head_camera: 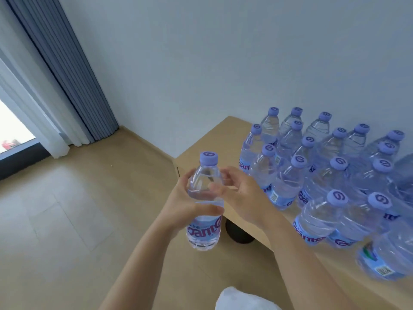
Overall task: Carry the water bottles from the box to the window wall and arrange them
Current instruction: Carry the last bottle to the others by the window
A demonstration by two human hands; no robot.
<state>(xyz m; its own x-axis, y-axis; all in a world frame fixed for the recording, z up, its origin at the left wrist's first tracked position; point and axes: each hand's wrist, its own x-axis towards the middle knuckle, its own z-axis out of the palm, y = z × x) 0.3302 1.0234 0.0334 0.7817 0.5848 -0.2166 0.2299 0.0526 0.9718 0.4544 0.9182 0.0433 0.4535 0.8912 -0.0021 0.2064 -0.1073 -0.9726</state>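
left hand [182, 199] grips the clear plastic water bottle with purple cap [204, 204] at its shoulder, upright, off the table edge above the floor. right hand [240, 193] beside it, fingers loosely curled; contact unclear. cluster of same bottles [324, 175] stands on the light wooden table [201, 153]; rightmost ones blurred, cut off.

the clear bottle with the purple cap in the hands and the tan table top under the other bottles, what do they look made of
Clear bottle with the purple cap: thin glossy transparent plastic, since the fingers show through it; the cap looks like matte opaque plastic. Tan table top: smooth matte wood or wood-look laminate, with faint grain; I cannot tell which.
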